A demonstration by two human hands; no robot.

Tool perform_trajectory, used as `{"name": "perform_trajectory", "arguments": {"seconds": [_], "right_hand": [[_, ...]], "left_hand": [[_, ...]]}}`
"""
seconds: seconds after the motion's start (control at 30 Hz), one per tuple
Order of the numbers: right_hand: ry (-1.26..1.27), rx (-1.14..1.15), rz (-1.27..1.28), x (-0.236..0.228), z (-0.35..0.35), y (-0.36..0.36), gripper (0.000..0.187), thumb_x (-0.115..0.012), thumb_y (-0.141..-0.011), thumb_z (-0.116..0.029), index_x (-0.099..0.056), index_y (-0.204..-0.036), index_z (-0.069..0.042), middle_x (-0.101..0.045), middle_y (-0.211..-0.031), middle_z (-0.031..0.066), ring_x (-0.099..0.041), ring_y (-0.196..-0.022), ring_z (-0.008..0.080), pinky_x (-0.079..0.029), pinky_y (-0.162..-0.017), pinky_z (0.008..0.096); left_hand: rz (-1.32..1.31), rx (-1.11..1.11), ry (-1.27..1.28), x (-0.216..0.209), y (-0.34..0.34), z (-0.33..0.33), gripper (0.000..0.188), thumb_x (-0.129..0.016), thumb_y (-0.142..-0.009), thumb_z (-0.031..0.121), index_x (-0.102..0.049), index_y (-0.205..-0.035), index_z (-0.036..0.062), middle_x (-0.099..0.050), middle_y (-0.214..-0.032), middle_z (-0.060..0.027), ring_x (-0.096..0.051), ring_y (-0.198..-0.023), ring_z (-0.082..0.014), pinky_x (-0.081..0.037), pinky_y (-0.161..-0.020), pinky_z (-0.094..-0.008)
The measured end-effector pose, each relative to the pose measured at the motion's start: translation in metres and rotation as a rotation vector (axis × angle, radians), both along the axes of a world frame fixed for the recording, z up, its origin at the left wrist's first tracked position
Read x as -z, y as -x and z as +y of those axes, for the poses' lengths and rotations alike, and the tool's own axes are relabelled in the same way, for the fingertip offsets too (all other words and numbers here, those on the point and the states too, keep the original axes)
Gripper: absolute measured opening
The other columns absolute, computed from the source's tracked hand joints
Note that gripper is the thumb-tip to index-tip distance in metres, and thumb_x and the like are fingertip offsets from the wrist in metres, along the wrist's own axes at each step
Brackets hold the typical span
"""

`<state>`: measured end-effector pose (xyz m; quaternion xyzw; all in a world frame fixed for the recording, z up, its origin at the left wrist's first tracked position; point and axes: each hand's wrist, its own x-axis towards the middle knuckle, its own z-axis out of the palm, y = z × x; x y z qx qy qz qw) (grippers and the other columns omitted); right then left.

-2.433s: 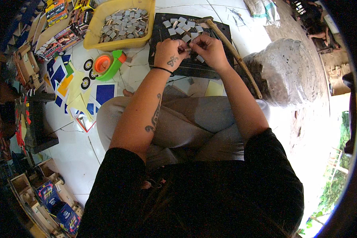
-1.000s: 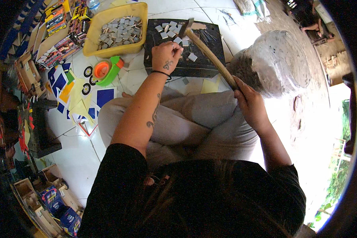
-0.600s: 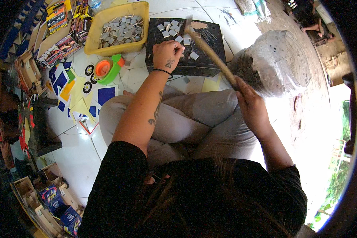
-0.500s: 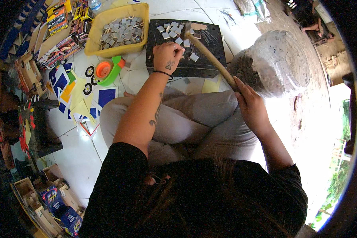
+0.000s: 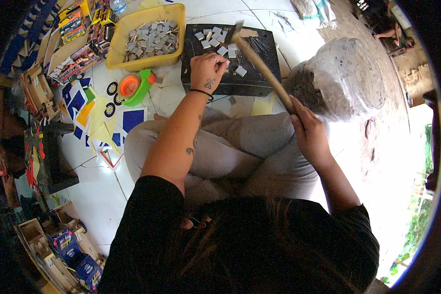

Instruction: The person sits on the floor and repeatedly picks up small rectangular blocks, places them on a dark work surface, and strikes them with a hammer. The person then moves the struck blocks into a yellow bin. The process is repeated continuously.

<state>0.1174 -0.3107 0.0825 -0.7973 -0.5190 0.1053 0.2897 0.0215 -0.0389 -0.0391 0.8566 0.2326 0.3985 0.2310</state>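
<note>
My right hand (image 5: 308, 131) is wrapped round the wooden handle of a hammer (image 5: 262, 68). The hammer's head hangs over the far part of a low black block (image 5: 201, 87) in front of my crossed legs. Above the block's near left part, my left hand (image 5: 208, 72) is closed in a pinch; what sits between the fingertips is too small to make out. Small grey-topped square pieces (image 5: 240, 71) are scattered on the block around the hammer head. Thin nails (image 5: 262, 43) lie at its far right, beside a tan scrap (image 5: 248, 33).
Left of the block stands a yellow tub (image 5: 181, 36) of similar pieces. Nearer lie a green and orange tape dispenser (image 5: 141, 93), black wheels (image 5: 110, 109) and coloured paper cutouts (image 5: 134, 119). A plastic-wrapped bundle (image 5: 338, 78) stands at right. Wooden toy trucks (image 5: 76, 63) crowd the far left.
The hammer's head has shifted slightly away from me and to the right. My left hand keeps its pinch in nearly the same place on the block.
</note>
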Motion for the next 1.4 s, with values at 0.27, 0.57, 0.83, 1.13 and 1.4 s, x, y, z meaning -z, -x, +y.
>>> {"name": "perform_trajectory", "arguments": {"seconds": [0.27, 0.57, 0.83, 1.13, 1.4], "right_hand": [[-0.103, -0.038, -0.057, 0.017, 0.008, -0.017, 0.04, -0.05, -0.089, -0.011, -0.045, -0.128, -0.006, -0.058, -0.104, 0.0231, -0.057, -0.098, 0.0402, -0.046, -0.084, 0.0435], [0.244, 0.183, -0.258, 0.047, 0.076, -0.099, 0.039, -0.052, -0.087, -0.014, -0.046, -0.125, -0.008, -0.05, -0.109, 0.0209, -0.053, -0.098, 0.0413, -0.044, -0.082, 0.0455], [0.093, -0.01, -0.611, 0.049, 0.118, -0.088, 0.03, -0.06, -0.082, -0.021, -0.058, -0.108, -0.006, -0.055, -0.108, 0.018, -0.057, -0.096, 0.0334, -0.045, -0.086, 0.0414], [0.568, 0.031, -0.618, 0.063, 0.219, -0.054, 0.028, -0.069, -0.071, -0.025, -0.067, -0.094, -0.009, -0.067, -0.087, 0.0129, -0.067, -0.083, 0.0252, -0.055, -0.064, 0.0372], [0.218, 0.022, -0.212, 0.073, 0.187, -0.089, 0.024, -0.069, -0.07, -0.019, -0.064, -0.089, -0.005, -0.066, -0.073, 0.0116, -0.064, -0.067, 0.0223, -0.051, -0.061, 0.0328]], "left_hand": [[-0.01, -0.005, -0.03, 0.006, 0.001, 0.0, 0.011, -0.07, -0.075, 0.019, -0.066, -0.076, 0.0078, -0.065, -0.073, -0.0066, -0.06, -0.058, -0.0212, -0.045, -0.063, -0.0339], [-0.049, -0.173, 0.387, -0.004, 0.016, 0.033, 0.017, -0.071, -0.073, 0.021, -0.068, -0.085, 0.0081, -0.067, -0.076, -0.005, -0.063, -0.063, -0.0223, -0.048, -0.063, -0.0328], [-0.025, -0.435, -0.046, -0.021, 0.019, 0.072, 0.056, -0.074, -0.068, 0.029, -0.054, -0.116, 0.007, -0.057, -0.113, -0.0131, -0.051, -0.104, -0.0344, -0.041, -0.089, -0.0461], [0.196, -0.183, -0.19, -0.009, -0.011, 0.017, 0.026, -0.067, -0.074, 0.019, -0.063, -0.097, 0.0077, -0.061, -0.087, -0.0103, -0.056, -0.084, -0.0301, -0.046, -0.074, -0.0396], [-0.057, 0.018, 0.329, -0.011, -0.011, 0.018, 0.017, -0.068, -0.073, 0.007, -0.061, -0.088, 0.004, -0.064, -0.078, -0.0104, -0.062, -0.068, -0.0239, -0.05, -0.062, -0.033]]}}
